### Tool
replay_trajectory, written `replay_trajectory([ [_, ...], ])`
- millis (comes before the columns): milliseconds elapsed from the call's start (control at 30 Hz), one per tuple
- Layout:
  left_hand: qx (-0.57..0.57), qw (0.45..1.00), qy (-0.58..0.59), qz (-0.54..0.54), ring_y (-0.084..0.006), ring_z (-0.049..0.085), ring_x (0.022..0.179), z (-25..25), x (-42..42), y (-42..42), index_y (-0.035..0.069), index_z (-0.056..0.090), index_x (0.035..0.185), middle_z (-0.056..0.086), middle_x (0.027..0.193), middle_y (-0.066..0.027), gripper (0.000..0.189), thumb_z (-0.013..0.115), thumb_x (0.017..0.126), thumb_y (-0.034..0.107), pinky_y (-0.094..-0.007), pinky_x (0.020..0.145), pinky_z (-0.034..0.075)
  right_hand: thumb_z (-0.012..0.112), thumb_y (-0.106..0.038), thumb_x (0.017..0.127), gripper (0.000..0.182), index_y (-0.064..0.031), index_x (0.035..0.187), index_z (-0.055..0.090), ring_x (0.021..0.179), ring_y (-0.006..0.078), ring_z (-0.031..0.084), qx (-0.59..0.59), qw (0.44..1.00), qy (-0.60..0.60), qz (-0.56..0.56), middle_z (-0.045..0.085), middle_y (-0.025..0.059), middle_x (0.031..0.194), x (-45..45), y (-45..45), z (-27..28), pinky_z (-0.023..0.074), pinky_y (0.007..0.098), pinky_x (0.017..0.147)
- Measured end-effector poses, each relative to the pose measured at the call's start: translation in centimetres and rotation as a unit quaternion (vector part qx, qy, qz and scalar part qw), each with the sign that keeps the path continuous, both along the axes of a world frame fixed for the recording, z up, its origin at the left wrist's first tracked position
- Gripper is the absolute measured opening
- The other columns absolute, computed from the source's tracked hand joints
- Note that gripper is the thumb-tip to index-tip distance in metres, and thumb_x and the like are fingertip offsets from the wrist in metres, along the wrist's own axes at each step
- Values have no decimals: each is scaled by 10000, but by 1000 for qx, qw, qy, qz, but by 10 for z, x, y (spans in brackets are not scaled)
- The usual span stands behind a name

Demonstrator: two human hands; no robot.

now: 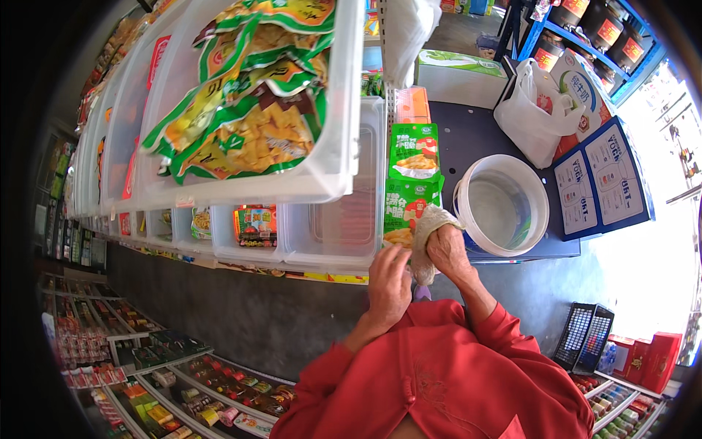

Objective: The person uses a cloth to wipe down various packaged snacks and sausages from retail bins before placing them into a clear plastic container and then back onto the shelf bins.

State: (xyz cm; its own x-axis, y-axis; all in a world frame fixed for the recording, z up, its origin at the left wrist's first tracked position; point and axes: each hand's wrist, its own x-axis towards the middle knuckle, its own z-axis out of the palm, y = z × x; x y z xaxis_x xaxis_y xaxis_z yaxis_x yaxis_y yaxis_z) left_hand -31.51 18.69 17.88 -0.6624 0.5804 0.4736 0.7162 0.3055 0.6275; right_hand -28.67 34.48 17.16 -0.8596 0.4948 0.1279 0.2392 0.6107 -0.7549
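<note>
My right hand [451, 249] grips a pale, crumpled cloth [430, 236] just left of a white plastic bucket [502, 204]. The cloth lies against the lower of two green snack packets [403, 206], whose front shows yellow chips. My left hand [390, 280] is at that packet's lower edge, fingers bent and a little apart; I see nothing held in it. The upper green packet [414, 152] lies above, beside a clear plastic bin [334, 233].
A raised clear bin [329, 189] with green snack bags hangs over the upper left. Right of the bucket stand a white plastic bag [535, 118] and a blue carton [603, 175]. Low shelves with goods [219, 384] line the floor behind me. A black crate [582, 335] stands at lower right.
</note>
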Motion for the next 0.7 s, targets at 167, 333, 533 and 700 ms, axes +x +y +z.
replay_trajectory([
  [167,-142,985,89,-34,-282,487,1021,-8,3,-2,27,535,1039,516,1049,-121,315,583,730,65,-392,799,374,460,-70,769,143,17,804,568,639,388,570,137,990,-22,-14,579,216,717,20,4,31,457,439,564],
  [333,40,998,26,-29,-286,513,987,5,-10,-21,29,563,1005,539,1036,-123,307,602,701,42,-394,810,384,492,-176,891,316,16,1141,506,848,222,617,-312,947,72,-1,618,138,958,29,-7,98,511,310,723],
  [533,134,985,34,103,-308,525,969,5,-62,-70,17,577,990,552,1044,-132,315,591,679,-32,-378,838,393,420,-228,915,356,10,1174,478,860,203,592,-565,798,77,197,598,129,1025,-76,-53,85,494,317,741],
  [700,132,980,66,130,-313,501,1004,1,-103,-86,-7,553,1032,520,1078,-152,311,502,734,-77,-372,871,398,459,-129,818,198,8,903,574,789,361,576,246,961,59,109,592,225,903,-203,-40,42,451,441,685],
])
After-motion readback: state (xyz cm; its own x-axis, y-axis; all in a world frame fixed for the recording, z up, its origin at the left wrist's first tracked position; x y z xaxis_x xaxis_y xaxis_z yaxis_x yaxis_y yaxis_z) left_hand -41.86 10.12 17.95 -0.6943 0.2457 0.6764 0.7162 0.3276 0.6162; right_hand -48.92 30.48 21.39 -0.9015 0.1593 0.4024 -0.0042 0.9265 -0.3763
